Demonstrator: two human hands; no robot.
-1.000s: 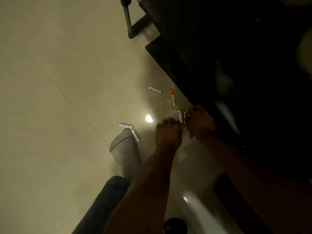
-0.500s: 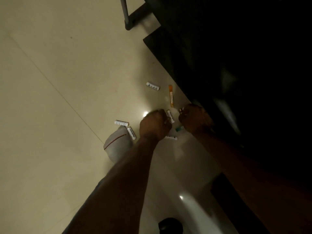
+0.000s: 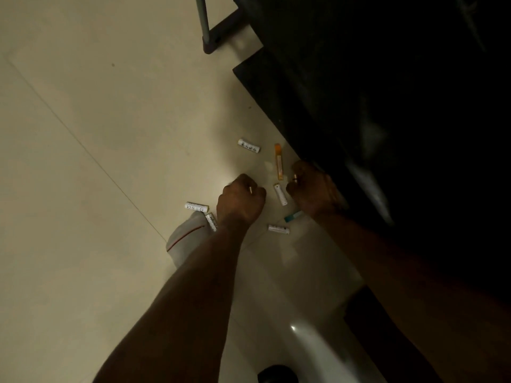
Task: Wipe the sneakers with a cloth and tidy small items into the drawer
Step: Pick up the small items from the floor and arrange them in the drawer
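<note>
On a dim tiled floor [image 3: 110, 161] beside dark furniture [image 3: 387, 78], white batteries [image 3: 280, 194] lie scattered with an orange stick [image 3: 278, 165] and a teal piece [image 3: 293, 216]. The left hand [image 3: 241, 201] and right hand [image 3: 313, 193] are both fisted, each gripping a small brass-tipped item. A socked foot [image 3: 185, 241] rests just left of them.
</note>
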